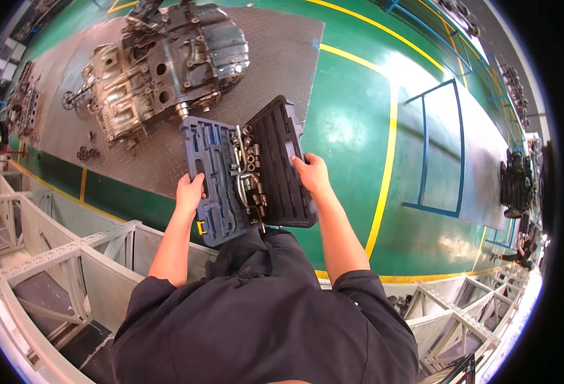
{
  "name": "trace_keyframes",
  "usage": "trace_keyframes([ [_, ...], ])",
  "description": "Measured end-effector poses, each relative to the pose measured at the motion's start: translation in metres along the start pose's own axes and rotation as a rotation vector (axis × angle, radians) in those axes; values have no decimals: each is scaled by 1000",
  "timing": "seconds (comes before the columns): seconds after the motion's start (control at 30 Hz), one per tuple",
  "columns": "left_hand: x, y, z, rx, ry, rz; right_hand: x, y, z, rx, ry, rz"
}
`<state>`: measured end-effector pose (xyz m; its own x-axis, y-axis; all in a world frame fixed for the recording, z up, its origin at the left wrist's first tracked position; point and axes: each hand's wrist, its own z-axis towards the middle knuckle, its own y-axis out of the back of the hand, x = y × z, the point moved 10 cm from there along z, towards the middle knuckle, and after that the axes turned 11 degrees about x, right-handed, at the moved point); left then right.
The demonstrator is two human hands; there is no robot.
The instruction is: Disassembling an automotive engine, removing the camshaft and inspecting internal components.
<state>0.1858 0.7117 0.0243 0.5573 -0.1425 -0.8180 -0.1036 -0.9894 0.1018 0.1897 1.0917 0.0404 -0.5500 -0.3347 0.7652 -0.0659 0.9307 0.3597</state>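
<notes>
An open tool case (211, 144) is held up in front of my body, its two halves tilted into a V. My left hand (190, 192) is closed on the outer edge of the blue half, thumb on top. The outer edge of the black half (279, 166) is gripped by my right hand (311, 171). Loose metal sockets (251, 160) and a curved, shiny tool (243, 192) lie heaped in the fold between the halves. Most moulded slots in both halves hold nothing. A yellow latch (201, 227) shows on the blue half's near left corner.
A large, dirty engine block (173, 70) rests on a metal plate (282, 57) ahead. Small parts (88, 153) lie to its left. A blue metal frame (424, 153) stands to the right on the green floor with yellow lines. Pale metal framework (71, 256) is at the lower left.
</notes>
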Motion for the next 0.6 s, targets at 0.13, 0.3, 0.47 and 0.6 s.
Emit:
trace_keyframes([
  [0.13, -46, -24, -2, 24, -38, 51, 3, 34, -14, -45, -26, 40],
  [0.3, -81, -94, -15, 128, -26, 84, -18, 97, -38, -110, -51, 240],
  [0.47, -76, -175, -6, 260, -47, 7, -79, 157, -47, -168, -89, 233],
  [0.6, -94, -233, 3, 248, -113, 69, -69, 228, -60, -242, -30, 141],
])
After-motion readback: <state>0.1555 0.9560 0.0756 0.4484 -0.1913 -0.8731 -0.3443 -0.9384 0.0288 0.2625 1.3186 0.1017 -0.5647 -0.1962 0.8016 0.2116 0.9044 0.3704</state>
